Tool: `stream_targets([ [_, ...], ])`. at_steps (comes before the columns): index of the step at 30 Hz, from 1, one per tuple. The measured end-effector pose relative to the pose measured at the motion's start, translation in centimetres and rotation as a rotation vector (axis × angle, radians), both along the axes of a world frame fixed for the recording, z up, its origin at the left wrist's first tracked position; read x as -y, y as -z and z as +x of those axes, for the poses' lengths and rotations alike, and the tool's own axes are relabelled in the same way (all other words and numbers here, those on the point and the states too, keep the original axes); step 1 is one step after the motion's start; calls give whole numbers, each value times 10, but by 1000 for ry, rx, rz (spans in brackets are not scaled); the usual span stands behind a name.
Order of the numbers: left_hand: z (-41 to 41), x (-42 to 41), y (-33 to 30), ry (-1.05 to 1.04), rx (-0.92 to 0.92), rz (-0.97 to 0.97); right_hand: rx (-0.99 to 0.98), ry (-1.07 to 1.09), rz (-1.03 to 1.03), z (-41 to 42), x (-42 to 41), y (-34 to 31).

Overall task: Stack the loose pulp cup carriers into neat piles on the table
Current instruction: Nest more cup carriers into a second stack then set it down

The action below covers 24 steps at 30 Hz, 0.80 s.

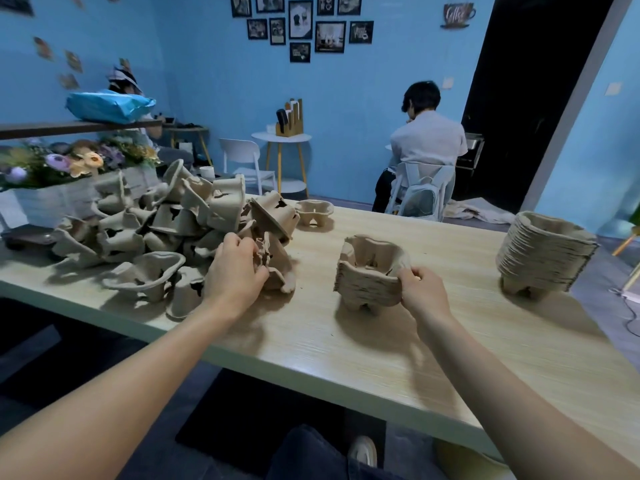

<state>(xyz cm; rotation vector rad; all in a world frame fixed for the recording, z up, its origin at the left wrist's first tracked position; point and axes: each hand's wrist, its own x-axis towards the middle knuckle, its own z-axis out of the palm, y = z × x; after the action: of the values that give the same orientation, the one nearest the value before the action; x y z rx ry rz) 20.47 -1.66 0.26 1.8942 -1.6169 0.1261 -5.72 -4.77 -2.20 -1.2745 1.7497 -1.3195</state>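
We see a long wooden table (346,344) with many brown pulp carriers on it. On the left part lies a big untidy heap of loose carriers (156,223), tipped in all directions. Our left hand (235,271) is at the right edge of this heap; its fingers and thumb are curled around one carrier (273,261), which stands tilted on its side. Our right hand (420,289) is in the middle of the table and pinches the near right edge of a short pile (370,271) of nested carriers, which stands on the table. A taller, neat pile (543,251) stands well apart, near the right end of the table. One single carrier (314,211) sits upright at the far edge, just beside the heap. Behind the heap we see a box of flowers (69,164). Further back, a person (426,147) sits on a white chair with the back to us.
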Motion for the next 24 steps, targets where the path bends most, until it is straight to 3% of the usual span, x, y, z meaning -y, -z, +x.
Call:
stream_targets([
  [13, 9, 4, -23, -21, -62, -82, 47, -13, 16, 0, -2, -3],
  [24, 5, -2, -24, 44, -357, -226, 64, -28, 22, 0, -4, -4],
])
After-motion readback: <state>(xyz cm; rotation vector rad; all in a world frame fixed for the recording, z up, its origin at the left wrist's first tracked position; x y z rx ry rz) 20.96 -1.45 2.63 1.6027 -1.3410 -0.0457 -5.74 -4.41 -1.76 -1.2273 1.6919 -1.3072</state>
